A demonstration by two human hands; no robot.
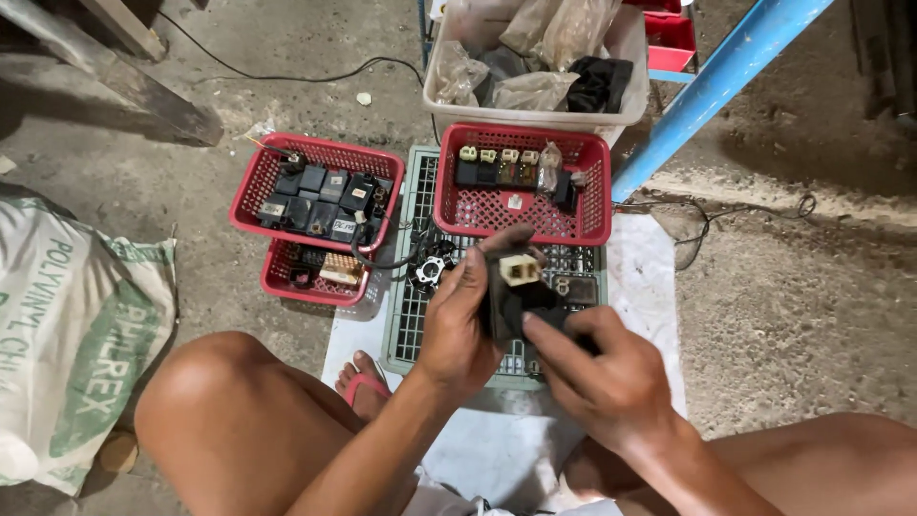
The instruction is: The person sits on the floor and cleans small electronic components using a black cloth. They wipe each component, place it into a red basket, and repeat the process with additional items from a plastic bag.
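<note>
Head view: black module (516,296) with cream connector, centre frame, long axis near upright. Left hand (463,320) closed round its left side; right hand (597,377) grips its lower end from lower right. Just above: red basket (592,205) of similar modules on a grey crate (406,315). Nothing blocks.

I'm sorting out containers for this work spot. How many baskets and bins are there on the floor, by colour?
Red mesh baskets: 3, namely the left one with black parts, a smaller one partly under it, and the right one.
White bin holding plastic bags: 1.
Grey-green grid crate under the right basket: 1.
Total: 5.
</note>
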